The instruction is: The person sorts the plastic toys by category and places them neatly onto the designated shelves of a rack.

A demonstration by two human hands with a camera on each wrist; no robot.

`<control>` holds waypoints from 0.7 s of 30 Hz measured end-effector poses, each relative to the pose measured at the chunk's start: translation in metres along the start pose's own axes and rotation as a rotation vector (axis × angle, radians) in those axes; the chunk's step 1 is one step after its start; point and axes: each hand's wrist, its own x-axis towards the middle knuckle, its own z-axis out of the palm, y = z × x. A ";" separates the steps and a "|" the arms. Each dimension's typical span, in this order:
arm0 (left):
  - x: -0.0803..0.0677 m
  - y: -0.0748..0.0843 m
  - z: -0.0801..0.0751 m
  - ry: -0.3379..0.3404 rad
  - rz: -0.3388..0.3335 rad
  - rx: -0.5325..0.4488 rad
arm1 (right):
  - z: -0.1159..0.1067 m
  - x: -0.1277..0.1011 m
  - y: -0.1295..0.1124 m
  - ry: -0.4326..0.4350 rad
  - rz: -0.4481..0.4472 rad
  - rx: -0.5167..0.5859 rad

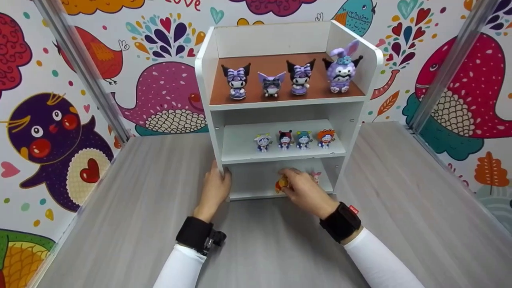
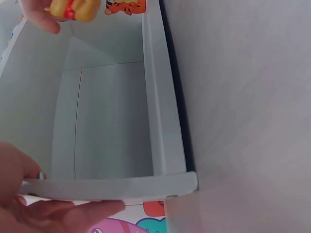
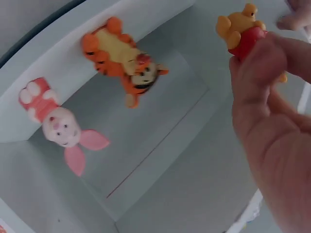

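My right hand (image 1: pixel 307 191) pinches a small yellow bear figurine in a red shirt (image 3: pixel 243 41) between thumb and fingers, held inside the bottom compartment of a white shelf unit (image 1: pixel 280 105). In the right wrist view, an orange striped tiger figurine (image 3: pixel 109 53) and a pink piglet figurine (image 3: pixel 60 126) sit on the bottom shelf near its front edge. My left hand (image 1: pixel 216 187) grips the unit's left side panel (image 2: pixel 112 188), thumb on the inner side and fingers on the outer side.
Several horned or hatted small figurines (image 1: pixel 303 140) line the middle shelf. On the brown top shelf (image 1: pixel 256 56) stand several purple and black figurines (image 1: pixel 301 78). The unit rests on a grey wood-grain table (image 1: pixel 160 192), before a cartoon-patterned wall (image 1: pixel 172 92) with metal posts (image 1: pixel 86 76).
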 end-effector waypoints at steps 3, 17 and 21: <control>0.000 -0.002 -0.001 0.000 -0.010 -0.002 | 0.005 0.003 0.003 0.018 0.051 -0.019; 0.000 0.000 0.002 0.005 0.016 -0.004 | 0.018 0.018 0.011 0.051 0.025 -0.178; 0.000 0.001 0.000 0.002 -0.002 -0.004 | 0.022 0.021 0.013 0.034 0.050 -0.217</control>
